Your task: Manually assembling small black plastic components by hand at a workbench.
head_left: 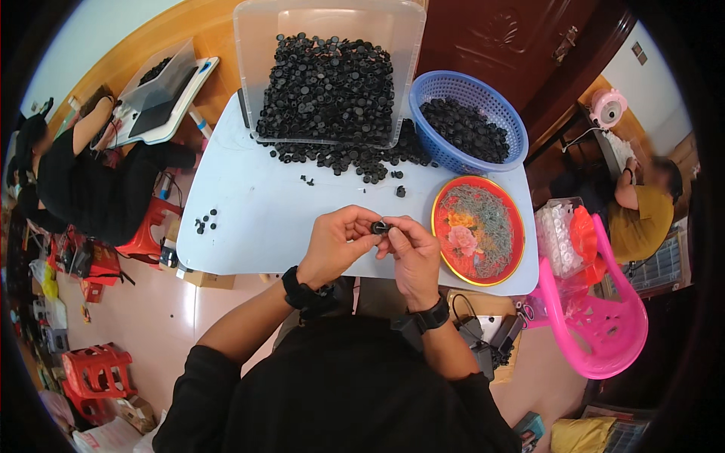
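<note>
My left hand (339, 240) pinches a small black round plastic part (380, 226) between thumb and fingertips, just above the near half of the table. My right hand (413, 257) meets it from the other side, its thumb and index finger closed at the same part; anything finer between these fingertips is too small to make out. Right of my hands lies a round red floral tray (441, 249) with a yellow rim, holding many thin grey metal pins (491, 226). Ahead, a heap of similar black parts (332, 87) spills from a clear plastic bin (253, 45) onto the table.
A blue perforated basket (455, 160) of black parts stands at the far right of the light table (249, 241). Several loose parts (204, 222) lie at the left. A pink chair (604, 340) is close on the right. Other people (94, 177) sit working on both sides.
</note>
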A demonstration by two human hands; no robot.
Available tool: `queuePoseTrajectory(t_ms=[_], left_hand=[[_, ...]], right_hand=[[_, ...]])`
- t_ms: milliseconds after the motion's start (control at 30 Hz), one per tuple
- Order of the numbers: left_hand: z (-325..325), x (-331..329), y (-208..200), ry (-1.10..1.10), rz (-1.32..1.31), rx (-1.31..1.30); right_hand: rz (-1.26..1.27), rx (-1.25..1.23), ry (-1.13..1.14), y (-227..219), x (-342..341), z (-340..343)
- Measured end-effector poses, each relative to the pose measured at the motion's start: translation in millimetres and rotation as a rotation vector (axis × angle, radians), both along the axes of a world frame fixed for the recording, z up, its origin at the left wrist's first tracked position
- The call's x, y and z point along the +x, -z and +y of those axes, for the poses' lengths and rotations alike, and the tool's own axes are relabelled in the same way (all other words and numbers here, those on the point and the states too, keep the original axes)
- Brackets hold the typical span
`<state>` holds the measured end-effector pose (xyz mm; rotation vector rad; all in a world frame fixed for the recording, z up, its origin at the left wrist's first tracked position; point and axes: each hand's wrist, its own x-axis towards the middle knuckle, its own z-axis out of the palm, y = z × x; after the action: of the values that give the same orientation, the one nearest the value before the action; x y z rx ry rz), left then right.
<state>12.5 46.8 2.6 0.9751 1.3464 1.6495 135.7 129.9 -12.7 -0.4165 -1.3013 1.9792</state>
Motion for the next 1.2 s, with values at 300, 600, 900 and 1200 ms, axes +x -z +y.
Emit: queuePoseTrajectory(t_ms=[300, 600, 900, 1200], left_hand=[[-23, -2, 5, 0.006, -0.207, 0.112], [-30, -3, 9, -0.025, -0.019, 0.204], [-29, 1, 8, -0.017, 0.022, 0.186], [-28, 1, 3, 0.021, -0.08, 0.15]], right_hand=[[0.013, 0.01, -0.018, -12, 0, -16], [-0.086, 0.37, 0.13, -22, -2, -25], [-0.1, 0.434, 0.128, -19, 2, -22], [-0.079, 0.424, 0.138, -18, 5, -21]])
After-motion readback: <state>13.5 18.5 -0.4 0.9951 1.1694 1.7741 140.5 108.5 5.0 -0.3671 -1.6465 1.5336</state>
